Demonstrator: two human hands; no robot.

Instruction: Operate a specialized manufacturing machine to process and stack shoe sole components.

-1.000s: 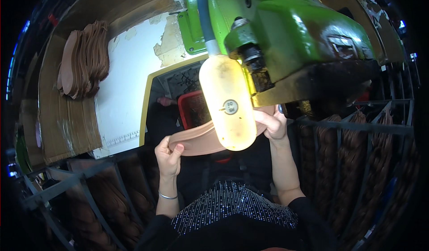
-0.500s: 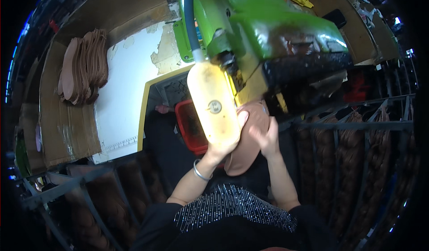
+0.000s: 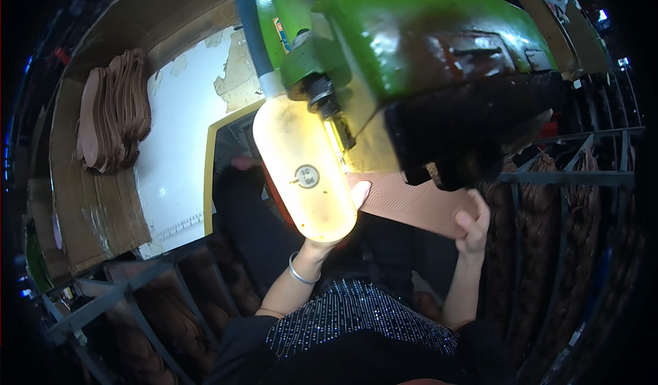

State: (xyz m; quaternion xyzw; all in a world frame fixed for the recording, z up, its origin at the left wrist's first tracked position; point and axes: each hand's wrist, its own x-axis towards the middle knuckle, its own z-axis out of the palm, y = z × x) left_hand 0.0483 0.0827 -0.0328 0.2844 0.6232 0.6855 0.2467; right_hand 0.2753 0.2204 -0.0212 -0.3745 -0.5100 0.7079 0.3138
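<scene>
A pinkish-brown shoe sole [image 3: 418, 203] with fine curved ridges lies crosswise beneath the green machine's head [image 3: 452, 49]. My right hand [image 3: 474, 226] grips its right end, fingers curled round the edge. On the sole's left end rests the thumb of my left hand [image 3: 360, 194]; a glowing oval lamp [image 3: 301, 200] covers most of that hand. The sole's far edge goes out of sight under the dark lower part of the machine.
Stacked soles [image 3: 113, 111] stand in a cardboard surround [image 3: 65, 213] beside a white tabletop [image 3: 175, 145] at left. A red bin [image 3: 276, 196] shows partly behind the lamp. Metal racks of soles [image 3: 534, 234] flank me on both sides.
The sole has turned from pointing toward me to lying crosswise, its ridged face now showing. My right hand has moved right and closed on its end. The whole view has shifted slightly.
</scene>
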